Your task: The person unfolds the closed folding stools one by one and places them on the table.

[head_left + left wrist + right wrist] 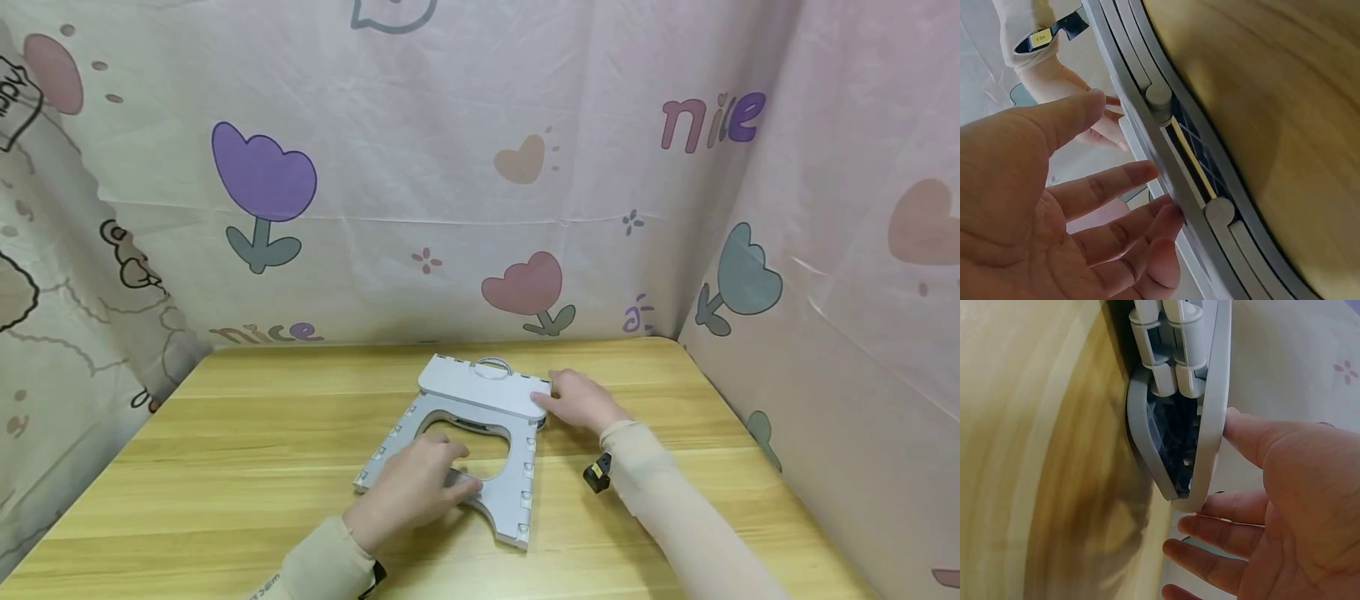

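Note:
A folded step stool (504,492), white and light grey, lies flat on the wooden table, its seat panel at the far end and its cut-out legs at the near end. My left hand (416,483) is over the lower crossbar, thumb by the bar and fingers reaching above the oval opening. In the left wrist view its loosely bent fingertips (1169,209) touch the panel's upper face. At the seat's right corner, my right hand (581,400) rests its thumb on the top face. The right wrist view shows the other fingers (1222,534) extended past the seat's end.
The wooden table (247,450) reaches back to a hanging patterned curtain (390,167), which also covers both sides. A small black device with a yellow label (597,472) sits at my right wrist. A round handle (492,363) shows at the seat's far edge.

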A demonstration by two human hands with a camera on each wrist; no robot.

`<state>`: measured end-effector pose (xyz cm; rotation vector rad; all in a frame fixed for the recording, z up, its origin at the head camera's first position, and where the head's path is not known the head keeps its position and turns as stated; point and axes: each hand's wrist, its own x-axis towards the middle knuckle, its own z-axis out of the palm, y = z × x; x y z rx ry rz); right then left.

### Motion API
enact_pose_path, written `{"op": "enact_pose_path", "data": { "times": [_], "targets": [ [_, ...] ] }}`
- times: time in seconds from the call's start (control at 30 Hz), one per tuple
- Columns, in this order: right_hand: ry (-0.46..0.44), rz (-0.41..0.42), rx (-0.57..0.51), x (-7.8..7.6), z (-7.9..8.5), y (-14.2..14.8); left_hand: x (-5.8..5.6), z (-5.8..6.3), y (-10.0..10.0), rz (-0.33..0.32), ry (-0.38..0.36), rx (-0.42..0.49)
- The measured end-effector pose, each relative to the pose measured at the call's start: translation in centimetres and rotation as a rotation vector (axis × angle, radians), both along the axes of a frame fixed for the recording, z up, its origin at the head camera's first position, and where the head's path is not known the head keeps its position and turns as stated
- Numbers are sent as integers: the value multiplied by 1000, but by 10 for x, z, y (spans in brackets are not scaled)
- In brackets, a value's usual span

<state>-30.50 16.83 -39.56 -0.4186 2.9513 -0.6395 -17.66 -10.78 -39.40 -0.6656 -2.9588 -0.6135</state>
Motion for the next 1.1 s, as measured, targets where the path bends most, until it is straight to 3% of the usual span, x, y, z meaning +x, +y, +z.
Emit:
{"op": "enact_pose_path", "data": {
  "times": [0.27, 0.4, 1.1],
  "targets": [
    [38, 9, 2, 0, -8, -6, 1, -12, -2, -42, 87, -54],
    [58, -1, -3, 1, -9, -7, -1, -13, -5, -42, 93, -50],
    [34, -49, -52, 27, -8, -21, -6, -3, -38, 16, -118, -34]
  ]
}}
